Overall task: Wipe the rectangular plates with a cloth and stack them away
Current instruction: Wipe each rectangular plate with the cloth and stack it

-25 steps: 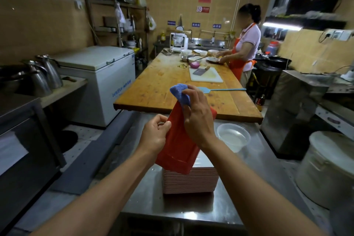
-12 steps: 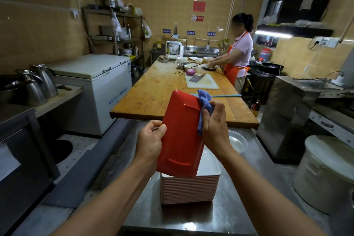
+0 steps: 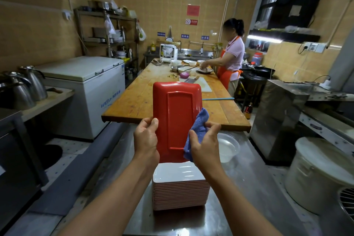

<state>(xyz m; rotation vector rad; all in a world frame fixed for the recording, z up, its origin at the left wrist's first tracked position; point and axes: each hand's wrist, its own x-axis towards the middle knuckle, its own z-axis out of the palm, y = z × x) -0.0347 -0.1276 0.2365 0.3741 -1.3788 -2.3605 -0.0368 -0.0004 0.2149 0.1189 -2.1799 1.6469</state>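
Above plate stack (image 3: 180, 188), red plate (image 3: 177, 119) upright, underside showing, left hand (image 3: 146, 138) gripping edge, right hand (image 3: 206, 143) clutching blue cloth (image 3: 197, 130) against it

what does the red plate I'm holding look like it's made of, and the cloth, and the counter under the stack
Red plate: probably melamine or similar hard plastic; smooth, glossy, with a moulded foot ridge on its underside.
Blue cloth: soft, fuzzy, crumpled; looks like microfibre or terry.
Counter: likely stainless steel; grey, dully reflective.
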